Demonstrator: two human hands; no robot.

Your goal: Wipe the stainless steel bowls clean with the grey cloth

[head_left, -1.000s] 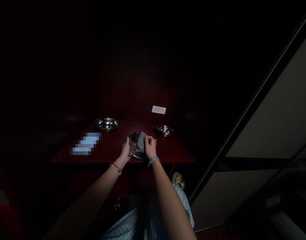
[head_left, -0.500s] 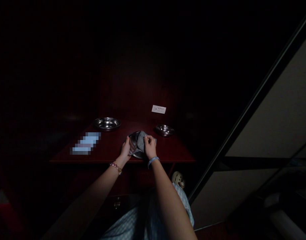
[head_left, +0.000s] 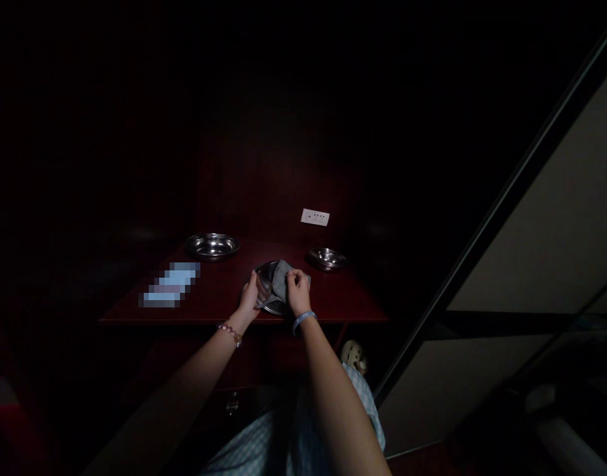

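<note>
On a dark red table [head_left: 219,294] near its front edge I hold a round steel plate [head_left: 266,284], tilted up. My left hand [head_left: 248,299] grips the plate's left rim. My right hand [head_left: 297,292] is closed on a grey cloth [head_left: 282,277] that it presses against the plate's right side. A beaded bracelet is on my left wrist and a light blue band on my right.
A wide steel dish [head_left: 213,245] stands at the table's back left and a smaller steel bowl [head_left: 326,258] at the back right. A blurred pale flat thing [head_left: 170,284] lies at the left. A white socket plate [head_left: 315,217] is on the back wall. A dark-framed panel [head_left: 541,225] rises at the right.
</note>
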